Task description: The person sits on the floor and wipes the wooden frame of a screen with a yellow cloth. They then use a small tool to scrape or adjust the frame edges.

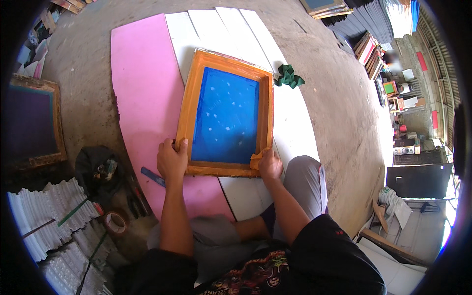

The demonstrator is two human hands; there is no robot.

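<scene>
A wooden printing screen [189, 108] with a stretched blue mesh [227, 118] lies in front of me, slightly turned. Pale specks are scattered over the mesh. My left hand [173, 160] grips the lower left side of the frame, its thumb on top. At the lower right corner, my right hand [270, 164] is closed on a crumpled orange piece [255, 161], cloth or tape I cannot tell. Its fingers are against the frame. A blue cutter knife [153, 176] lies left of my left forearm, and a dark green cloth [288, 76] lies beyond the frame's upper right corner.
Under the screen is a pink board [145, 83] beside white boards [295, 118]. A tape roll [116, 222], a black bag [96, 167] and stacked white sheets [54, 211] are at my left. Another framed screen [56, 123] stands at the far left. More frames [371, 54] lean at upper right.
</scene>
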